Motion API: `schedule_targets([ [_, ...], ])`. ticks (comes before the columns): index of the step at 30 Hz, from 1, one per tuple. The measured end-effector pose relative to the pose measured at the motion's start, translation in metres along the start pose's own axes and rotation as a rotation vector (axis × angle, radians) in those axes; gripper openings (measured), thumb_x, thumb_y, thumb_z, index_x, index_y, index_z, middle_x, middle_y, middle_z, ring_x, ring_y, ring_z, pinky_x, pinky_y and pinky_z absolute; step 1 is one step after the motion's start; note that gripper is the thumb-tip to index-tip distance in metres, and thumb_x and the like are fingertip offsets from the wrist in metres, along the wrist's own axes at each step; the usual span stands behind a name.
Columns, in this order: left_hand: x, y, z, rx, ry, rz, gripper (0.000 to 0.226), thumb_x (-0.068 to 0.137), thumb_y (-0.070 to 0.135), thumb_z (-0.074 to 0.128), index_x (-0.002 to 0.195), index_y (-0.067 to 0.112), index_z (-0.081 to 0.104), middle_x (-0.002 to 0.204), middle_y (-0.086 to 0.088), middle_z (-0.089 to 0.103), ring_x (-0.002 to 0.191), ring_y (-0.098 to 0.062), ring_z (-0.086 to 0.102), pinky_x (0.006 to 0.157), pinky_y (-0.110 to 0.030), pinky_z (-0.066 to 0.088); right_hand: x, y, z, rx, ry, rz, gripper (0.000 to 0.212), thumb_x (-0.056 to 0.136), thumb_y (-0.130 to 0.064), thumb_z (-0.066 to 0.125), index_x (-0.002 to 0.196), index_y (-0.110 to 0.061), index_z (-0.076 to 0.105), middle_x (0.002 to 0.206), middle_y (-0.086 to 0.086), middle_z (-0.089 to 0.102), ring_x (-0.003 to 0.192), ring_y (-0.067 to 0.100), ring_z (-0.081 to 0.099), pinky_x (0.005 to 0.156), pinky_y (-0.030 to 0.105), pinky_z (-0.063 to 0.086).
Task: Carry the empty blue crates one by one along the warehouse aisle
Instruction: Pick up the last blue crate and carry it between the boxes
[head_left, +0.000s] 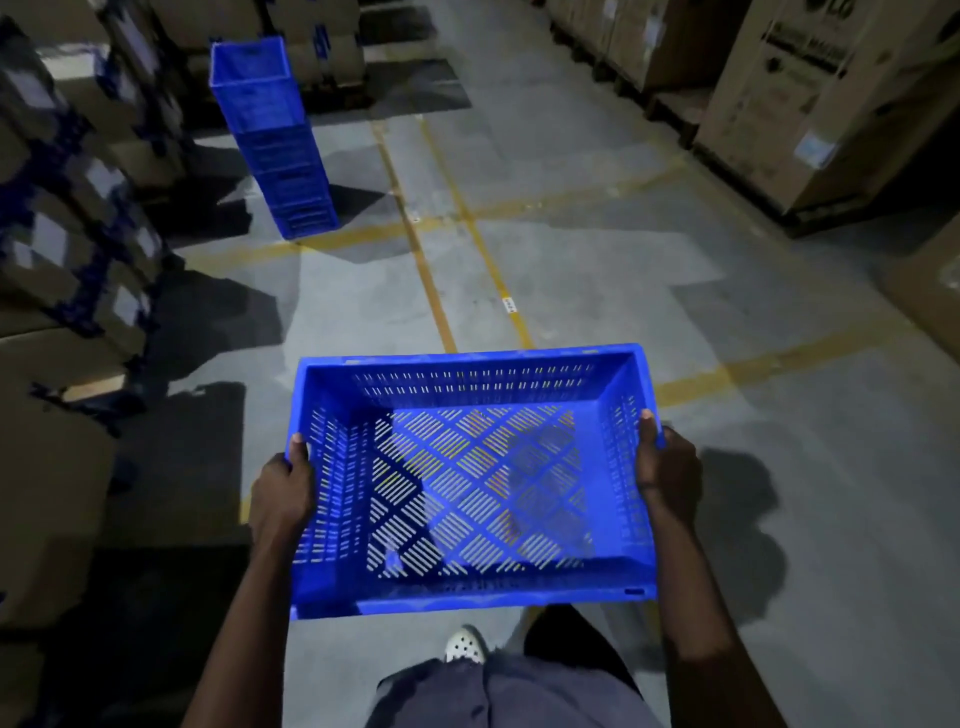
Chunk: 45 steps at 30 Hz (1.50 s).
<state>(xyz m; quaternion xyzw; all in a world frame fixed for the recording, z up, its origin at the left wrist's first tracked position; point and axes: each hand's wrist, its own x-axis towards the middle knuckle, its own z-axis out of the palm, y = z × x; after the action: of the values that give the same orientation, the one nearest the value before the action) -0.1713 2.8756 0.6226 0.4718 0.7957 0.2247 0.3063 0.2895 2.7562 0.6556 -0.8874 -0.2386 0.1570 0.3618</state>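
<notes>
An empty blue slotted crate (470, 597) hangs level in front of my waist, open side up, over the aisle floor. My left hand (283, 491) grips its left rim, thumb hooked inside the wall. My right hand (667, 467) grips the right rim the same way. Through the perforated bottom I see the floor. Ahead on the left stands a tall stack of blue crates (270, 140) on the floor beside a yellow line.
Cardboard boxes (62, 218) with blue tape line the left side. Large cartons (810, 98) on pallets stand at the right. Yellow floor lines (431, 275) run down the grey concrete aisle between them. My foot in a white shoe (465, 644) shows below the crate.
</notes>
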Motion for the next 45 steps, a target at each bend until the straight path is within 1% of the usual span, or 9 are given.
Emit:
schedule_targets([
  [6,0.096,0.065,0.040,0.031,0.017,0.003,0.079,0.111,0.082,0.027,0.112,0.013,0.064,0.100,-0.014,0.067,0.084,-0.035,0.063,0.084,-0.048,0.050,0.100,-0.049,0.071,-0.083,-0.049,0.046,0.069,0.108,-0.068,0.041,0.121,-0.009,0.074,0.125,0.026,0.071,0.116,0.047,0.068,0.093,0.049,0.054],
  [10,0.177,0.120,0.079,0.016,0.044,-0.003,0.096,0.101,0.094,0.021,0.116,0.012,0.069,0.116,-0.023,0.073,0.101,-0.045,0.070,0.090,-0.053,0.056,0.187,-0.087,0.119,-0.026,-0.032,0.050,0.068,0.106,-0.071,0.045,0.106,-0.009,0.074,0.115,0.026,0.073,0.107,0.049,0.069,0.087,0.050,0.055],
  [14,0.254,0.175,0.116,0.012,0.043,-0.034,0.111,0.088,0.108,0.016,0.114,0.015,0.070,0.113,-0.020,0.077,0.097,-0.045,0.074,0.095,-0.061,0.062,0.277,-0.146,0.154,0.000,-0.033,0.035,0.073,0.101,-0.078,0.044,0.101,-0.011,0.072,0.107,0.025,0.074,0.101,0.049,0.070,0.087,0.051,0.058],
  [18,0.286,0.246,0.129,0.007,0.085,-0.053,0.096,0.104,0.091,0.022,0.116,0.009,0.069,0.113,-0.022,0.075,0.096,-0.044,0.073,0.089,-0.054,0.060,0.353,-0.207,0.181,-0.020,-0.053,-0.017,0.071,0.103,-0.076,0.043,0.108,-0.012,0.074,0.113,0.026,0.073,0.106,0.050,0.069,0.090,0.053,0.056],
  [21,0.326,0.287,0.139,0.017,0.115,-0.066,0.089,0.108,0.086,0.022,0.116,0.009,0.066,0.123,-0.028,0.074,0.107,-0.048,0.071,0.091,-0.053,0.055,0.400,-0.245,0.207,-0.024,-0.079,-0.038,0.069,0.104,-0.075,0.043,0.106,-0.012,0.072,0.115,0.027,0.072,0.107,0.050,0.069,0.090,0.054,0.057],
  [25,0.396,0.325,0.152,0.050,0.121,-0.091,0.098,0.097,0.097,0.015,0.114,0.015,0.065,0.122,-0.025,0.075,0.109,-0.047,0.072,0.097,-0.057,0.059,0.453,-0.288,0.254,-0.037,-0.111,-0.033,0.069,0.104,-0.075,0.042,0.103,-0.012,0.072,0.112,0.027,0.072,0.105,0.049,0.069,0.087,0.052,0.055],
  [30,0.496,0.374,0.170,0.027,0.129,-0.088,0.091,0.102,0.094,0.019,0.116,0.016,0.065,0.122,-0.022,0.074,0.107,-0.046,0.072,0.091,-0.052,0.056,0.517,-0.344,0.335,-0.040,-0.116,-0.026,0.071,0.105,-0.073,0.041,0.100,-0.009,0.071,0.109,0.027,0.072,0.104,0.049,0.069,0.085,0.052,0.055],
  [36,0.630,0.433,0.177,-0.035,0.118,-0.130,0.101,0.094,0.101,0.017,0.118,0.018,0.068,0.122,-0.021,0.076,0.107,-0.046,0.072,0.094,-0.055,0.058,0.599,-0.448,0.421,-0.098,-0.143,-0.022,0.071,0.107,-0.070,0.040,0.111,-0.008,0.074,0.121,0.027,0.072,0.111,0.049,0.068,0.091,0.052,0.055],
  [45,0.778,0.516,0.185,-0.001,0.193,-0.157,0.091,0.102,0.093,0.023,0.108,0.014,0.067,0.117,-0.028,0.074,0.107,-0.050,0.071,0.088,-0.054,0.055,0.690,-0.570,0.526,-0.127,-0.154,-0.041,0.068,0.108,-0.069,0.038,0.117,-0.011,0.074,0.124,0.025,0.071,0.115,0.048,0.067,0.096,0.053,0.053],
])
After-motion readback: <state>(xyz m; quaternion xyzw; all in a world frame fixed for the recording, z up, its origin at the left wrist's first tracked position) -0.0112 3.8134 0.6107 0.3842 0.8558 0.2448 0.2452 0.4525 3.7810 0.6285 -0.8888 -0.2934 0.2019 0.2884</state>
